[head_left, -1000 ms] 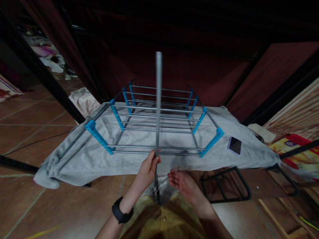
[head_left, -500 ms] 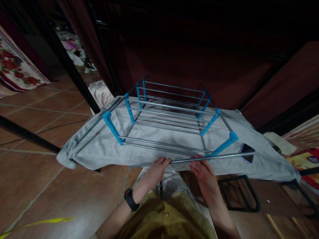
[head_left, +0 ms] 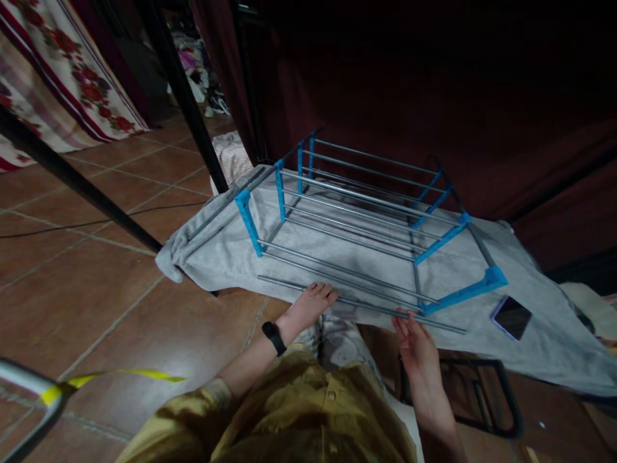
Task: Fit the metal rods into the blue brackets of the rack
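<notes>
A thin metal rod (head_left: 366, 304) lies across my lap side of the grey cloth, in front of the rack. My left hand (head_left: 314, 302), with a black watch on the wrist, has its fingers closed over the rod left of its middle. Further along, my right hand (head_left: 415, 337) pinches the rod with its fingertips, palm turned up. Just beyond both hands stands a partly assembled rack (head_left: 351, 207) of metal bars, joined by blue plastic brackets (head_left: 463, 292). The rod's two ends are free and apart from the brackets.
The rack rests on a grey cloth (head_left: 216, 251) over a low bench. A phone (head_left: 513, 317) lies on it at right. A black metal frame (head_left: 482, 392) is below on the tiled floor. Black poles (head_left: 96, 186) and a yellow strap (head_left: 120, 375) are at left.
The rod's right end has swung down toward me, so it now slopes down to the right. Both hands stay on it. The view has turned, shifting the rack rightward.
</notes>
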Action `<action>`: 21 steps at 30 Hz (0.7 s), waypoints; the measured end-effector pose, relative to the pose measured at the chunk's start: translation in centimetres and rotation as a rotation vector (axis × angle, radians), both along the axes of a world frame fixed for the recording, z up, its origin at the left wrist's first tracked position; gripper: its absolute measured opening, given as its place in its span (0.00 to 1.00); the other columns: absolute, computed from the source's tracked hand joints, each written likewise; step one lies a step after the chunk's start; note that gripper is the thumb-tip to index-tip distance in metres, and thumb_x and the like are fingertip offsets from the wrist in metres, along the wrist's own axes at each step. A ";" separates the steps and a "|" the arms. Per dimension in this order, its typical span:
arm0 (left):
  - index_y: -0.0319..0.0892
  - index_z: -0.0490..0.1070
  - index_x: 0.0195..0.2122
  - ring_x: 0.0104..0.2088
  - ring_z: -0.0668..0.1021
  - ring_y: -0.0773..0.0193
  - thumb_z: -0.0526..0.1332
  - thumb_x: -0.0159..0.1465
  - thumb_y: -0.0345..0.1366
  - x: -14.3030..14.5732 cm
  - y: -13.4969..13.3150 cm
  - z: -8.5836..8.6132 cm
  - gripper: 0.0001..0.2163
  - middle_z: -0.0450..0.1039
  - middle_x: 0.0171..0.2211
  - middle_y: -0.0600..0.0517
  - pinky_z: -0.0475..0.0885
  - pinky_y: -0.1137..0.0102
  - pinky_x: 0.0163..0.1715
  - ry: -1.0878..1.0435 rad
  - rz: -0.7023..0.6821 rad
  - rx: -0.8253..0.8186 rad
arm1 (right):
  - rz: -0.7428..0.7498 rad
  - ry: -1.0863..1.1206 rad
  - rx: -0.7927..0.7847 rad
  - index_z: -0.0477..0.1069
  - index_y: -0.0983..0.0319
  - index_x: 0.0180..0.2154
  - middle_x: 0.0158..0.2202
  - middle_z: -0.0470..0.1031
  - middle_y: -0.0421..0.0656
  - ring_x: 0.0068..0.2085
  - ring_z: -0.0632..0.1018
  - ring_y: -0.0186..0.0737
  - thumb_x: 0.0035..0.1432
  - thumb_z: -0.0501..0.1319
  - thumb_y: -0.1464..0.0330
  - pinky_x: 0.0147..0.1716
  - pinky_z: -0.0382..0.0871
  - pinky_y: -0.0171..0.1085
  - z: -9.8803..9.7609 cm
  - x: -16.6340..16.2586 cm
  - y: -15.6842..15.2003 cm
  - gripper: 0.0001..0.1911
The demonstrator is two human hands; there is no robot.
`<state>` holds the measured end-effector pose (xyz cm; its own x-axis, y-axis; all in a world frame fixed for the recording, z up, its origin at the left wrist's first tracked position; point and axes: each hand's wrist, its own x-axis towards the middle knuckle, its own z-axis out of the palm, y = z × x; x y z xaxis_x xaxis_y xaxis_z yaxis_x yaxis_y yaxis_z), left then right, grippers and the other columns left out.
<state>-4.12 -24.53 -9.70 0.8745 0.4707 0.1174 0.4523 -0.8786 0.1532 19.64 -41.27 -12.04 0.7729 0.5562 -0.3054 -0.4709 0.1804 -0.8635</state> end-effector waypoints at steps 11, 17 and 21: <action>0.40 0.73 0.48 0.45 0.75 0.55 0.52 0.68 0.23 -0.1 2.0 -1.3 0.14 0.74 0.44 0.43 0.65 0.61 0.46 0.087 -0.018 0.096 | -0.017 0.040 -0.070 0.75 0.58 0.32 0.38 0.81 0.39 0.44 0.81 0.37 0.44 0.75 0.64 0.55 0.75 0.43 -3.5 2.3 1.1 0.13; 0.41 0.72 0.48 0.46 0.75 0.57 0.53 0.67 0.23 0.0 2.8 -2.0 0.13 0.74 0.45 0.43 0.64 0.63 0.47 0.101 -0.005 0.076 | -0.029 0.045 -0.071 0.75 0.58 0.32 0.37 0.81 0.37 0.43 0.81 0.33 0.44 0.75 0.63 0.55 0.75 0.39 -4.2 3.8 1.4 0.14; 0.41 0.71 0.50 0.46 0.75 0.57 0.53 0.67 0.23 0.3 3.2 -2.4 0.14 0.74 0.45 0.44 0.64 0.63 0.47 0.107 -0.017 0.110 | -0.017 0.016 -0.063 0.74 0.58 0.32 0.36 0.81 0.37 0.43 0.81 0.34 0.45 0.75 0.63 0.54 0.76 0.40 -5.1 4.6 1.6 0.14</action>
